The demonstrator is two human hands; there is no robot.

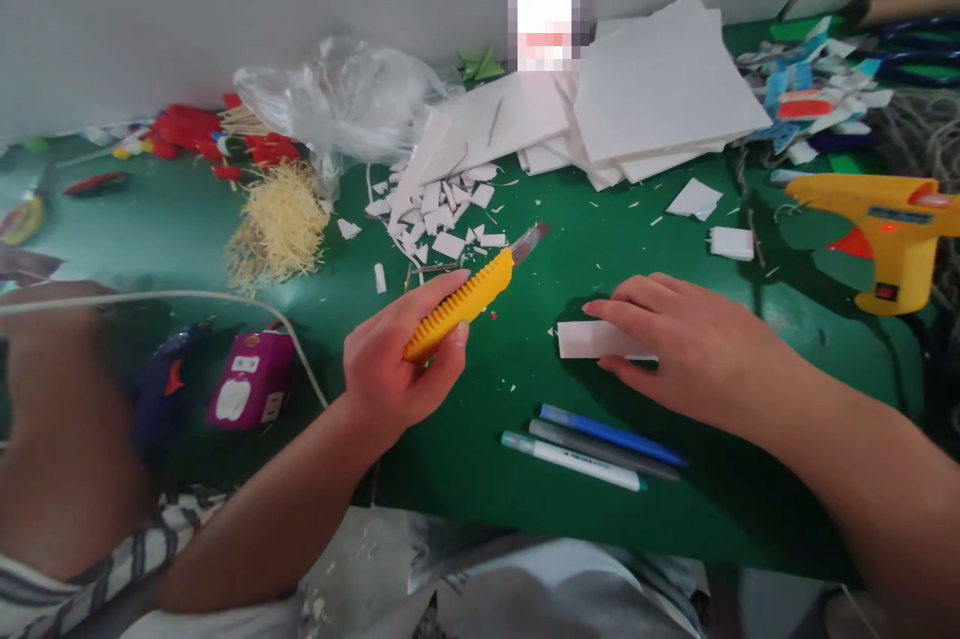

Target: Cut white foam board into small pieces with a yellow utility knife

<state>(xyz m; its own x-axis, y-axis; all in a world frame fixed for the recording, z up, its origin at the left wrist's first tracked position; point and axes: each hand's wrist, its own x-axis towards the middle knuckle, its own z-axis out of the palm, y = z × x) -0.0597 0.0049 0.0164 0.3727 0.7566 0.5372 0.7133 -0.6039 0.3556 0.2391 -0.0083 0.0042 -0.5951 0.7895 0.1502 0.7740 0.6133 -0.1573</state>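
My left hand [397, 349] is wrapped round a yellow utility knife [466, 304], its blade [529, 241] extended and tilted up to the right, clear of the white pieces. With fingers and thumb on its opposite edges, my right hand [675, 339] grips a small white strip of foam board [581, 340] flat on the table; the palm hides its right end. Below it lie three pens: a blue one [600, 429], a grey one [592, 446] and a white marker [577, 461]. Beyond the knife is a pile of white foam offcuts [439, 209].
White foam sheets [667, 89] are stacked at the back of the green table [450, 454]. A yellow glue gun [892, 229] stands right. Left are straw shreds [281, 224], a plastic bag [352, 104], a purple box [251, 379], a white cord [150, 299] and another person's arm [67, 399].
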